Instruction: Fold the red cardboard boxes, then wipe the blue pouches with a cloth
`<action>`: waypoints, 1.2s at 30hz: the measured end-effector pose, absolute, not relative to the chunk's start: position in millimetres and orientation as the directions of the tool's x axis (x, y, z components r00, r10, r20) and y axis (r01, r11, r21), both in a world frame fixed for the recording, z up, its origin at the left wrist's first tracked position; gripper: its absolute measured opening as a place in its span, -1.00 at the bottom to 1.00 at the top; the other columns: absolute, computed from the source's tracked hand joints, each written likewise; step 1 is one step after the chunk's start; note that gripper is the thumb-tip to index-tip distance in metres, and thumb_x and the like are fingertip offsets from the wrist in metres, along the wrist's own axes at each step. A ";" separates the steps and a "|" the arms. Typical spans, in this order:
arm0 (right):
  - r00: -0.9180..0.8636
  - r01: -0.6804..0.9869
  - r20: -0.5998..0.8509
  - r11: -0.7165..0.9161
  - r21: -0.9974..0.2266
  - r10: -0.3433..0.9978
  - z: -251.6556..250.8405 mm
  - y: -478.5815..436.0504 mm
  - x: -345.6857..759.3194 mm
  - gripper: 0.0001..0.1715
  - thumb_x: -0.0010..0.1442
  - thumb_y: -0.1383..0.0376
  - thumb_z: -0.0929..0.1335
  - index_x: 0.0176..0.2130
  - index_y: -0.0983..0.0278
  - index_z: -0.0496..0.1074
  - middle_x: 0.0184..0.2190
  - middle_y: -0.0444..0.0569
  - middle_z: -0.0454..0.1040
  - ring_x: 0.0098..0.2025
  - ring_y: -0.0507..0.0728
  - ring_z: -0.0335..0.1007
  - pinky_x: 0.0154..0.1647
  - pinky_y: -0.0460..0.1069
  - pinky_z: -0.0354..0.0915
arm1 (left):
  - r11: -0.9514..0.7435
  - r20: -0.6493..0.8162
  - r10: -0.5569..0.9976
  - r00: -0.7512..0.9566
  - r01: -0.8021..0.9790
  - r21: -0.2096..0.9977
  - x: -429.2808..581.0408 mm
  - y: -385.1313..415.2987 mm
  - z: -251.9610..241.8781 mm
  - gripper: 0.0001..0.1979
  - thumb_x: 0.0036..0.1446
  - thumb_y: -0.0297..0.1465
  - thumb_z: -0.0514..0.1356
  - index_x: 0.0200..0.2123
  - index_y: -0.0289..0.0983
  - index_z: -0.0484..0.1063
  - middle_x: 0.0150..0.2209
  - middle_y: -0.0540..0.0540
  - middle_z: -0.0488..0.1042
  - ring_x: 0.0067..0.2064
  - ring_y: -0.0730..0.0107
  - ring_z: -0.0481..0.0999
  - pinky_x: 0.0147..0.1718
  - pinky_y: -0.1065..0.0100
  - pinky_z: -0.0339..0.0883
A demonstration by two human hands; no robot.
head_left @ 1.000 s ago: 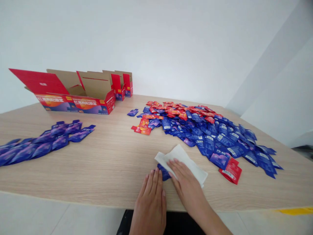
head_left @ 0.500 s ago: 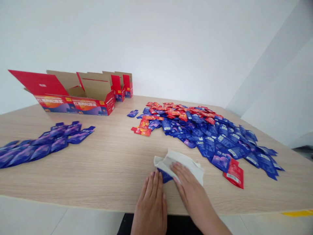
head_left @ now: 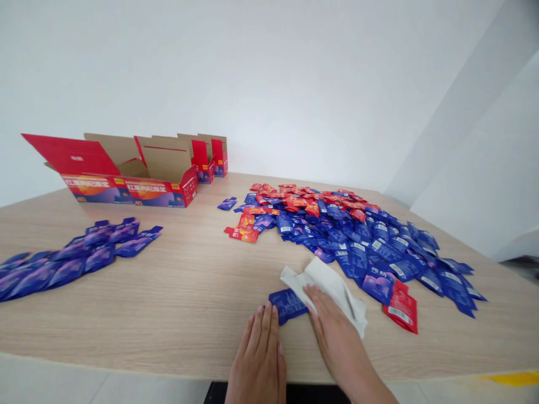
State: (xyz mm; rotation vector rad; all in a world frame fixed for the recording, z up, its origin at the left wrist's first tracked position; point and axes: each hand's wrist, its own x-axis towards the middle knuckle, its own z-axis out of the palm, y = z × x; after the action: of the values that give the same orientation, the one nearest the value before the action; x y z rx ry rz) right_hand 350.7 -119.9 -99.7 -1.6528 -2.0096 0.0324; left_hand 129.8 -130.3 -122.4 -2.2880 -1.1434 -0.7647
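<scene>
Near the table's front edge a blue pouch lies flat. My left hand rests flat at its left lower corner, fingers straight and side by side. My right hand lies on a white cloth, fingers stretched out and pressing it down over the right end of the pouch. The underside of the right palm is hidden. To the right of the cloth lie a blue pouch with a purple print and a red pouch, at the near edge of a big heap of blue pouches.
Red pouches lie along the heap's back. Open red boxes stand at the back left. Overlapping blue pouches form rows at the left. A single blue pouch lies between boxes and heap. A white wall rises behind the table.
My right hand has slid the cloth to the right, and more of the blue pouch now shows. The left hand stays by the pouch's corner. The view has tilted slightly up.
</scene>
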 end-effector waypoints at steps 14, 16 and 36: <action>-0.102 0.939 0.359 0.209 -0.275 0.928 -104.2 -119.4 357.3 -0.44 0.51 0.25 0.17 0.36 0.34 0.36 0.36 0.15 0.36 0.39 0.28 0.31 0.41 0.27 0.29 | -0.527 0.664 0.546 0.511 0.825 -0.202 129.0 -127.2 -129.1 -0.44 0.33 -0.33 0.07 0.32 -0.48 0.32 0.33 -0.23 0.42 0.34 0.16 0.38 0.25 0.22 0.27; -0.002 0.948 0.374 0.121 -0.295 0.927 -102.1 -118.6 366.6 -0.40 0.53 0.19 0.14 0.34 0.42 0.38 0.32 0.24 0.40 0.36 0.32 0.36 0.38 0.30 0.32 | -0.528 0.680 0.536 0.500 0.827 -0.192 130.7 -126.6 -129.9 -0.44 0.34 -0.32 0.06 0.32 -0.48 0.32 0.32 -0.22 0.43 0.34 0.18 0.37 0.26 0.22 0.25; -0.384 0.802 0.346 0.495 -0.336 0.856 -94.5 -128.3 300.5 -0.41 0.49 0.33 0.23 0.43 0.15 0.25 0.41 -0.05 0.28 0.43 0.17 0.24 0.43 0.16 0.25 | -0.560 0.664 0.470 0.581 0.778 -0.285 127.3 -121.8 -155.0 -0.55 0.24 -0.41 0.10 0.16 -0.36 0.47 0.15 -0.21 0.58 0.20 0.12 0.52 0.17 0.14 0.40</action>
State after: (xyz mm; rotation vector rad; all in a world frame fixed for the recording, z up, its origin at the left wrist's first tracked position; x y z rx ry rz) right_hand 300.5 -128.3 -94.5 -1.3654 -2.2684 0.1547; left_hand 127.3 -121.8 -155.0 -2.2482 -0.9906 -0.7161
